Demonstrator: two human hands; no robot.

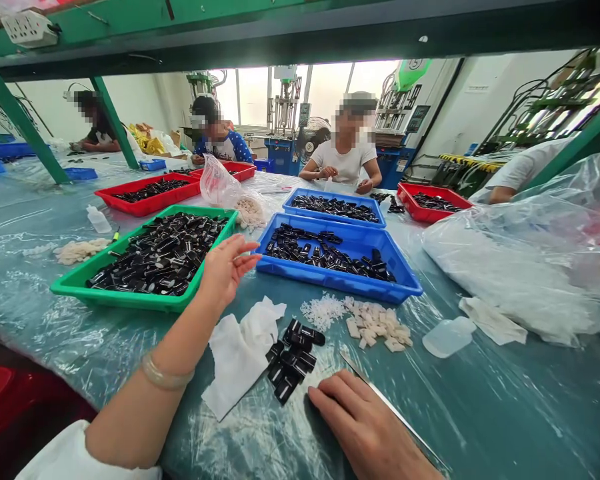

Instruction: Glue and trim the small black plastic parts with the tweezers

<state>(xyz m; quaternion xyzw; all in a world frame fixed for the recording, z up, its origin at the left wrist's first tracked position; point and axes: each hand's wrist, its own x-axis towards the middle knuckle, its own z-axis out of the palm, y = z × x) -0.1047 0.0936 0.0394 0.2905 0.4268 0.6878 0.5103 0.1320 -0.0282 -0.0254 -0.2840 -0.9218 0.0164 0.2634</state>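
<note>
My left hand hovers between the green tray and the nearer blue tray, fingers stretched out, with nothing visible in it. Palm down on the table, my right hand has its fingers loosely extended beside a small pile of shiny black parts. Slim metal tweezers lie along its outer side, partly hidden by it. A crumpled white cloth touches the pile's left side. Many similar black parts fill the green tray; others are spread in the blue tray.
Beige blocks, white granules and a translucent bottle lie before the blue tray. Another blue tray, red trays and a large plastic bag stand beyond. Co-workers sit opposite. A green beam crosses overhead.
</note>
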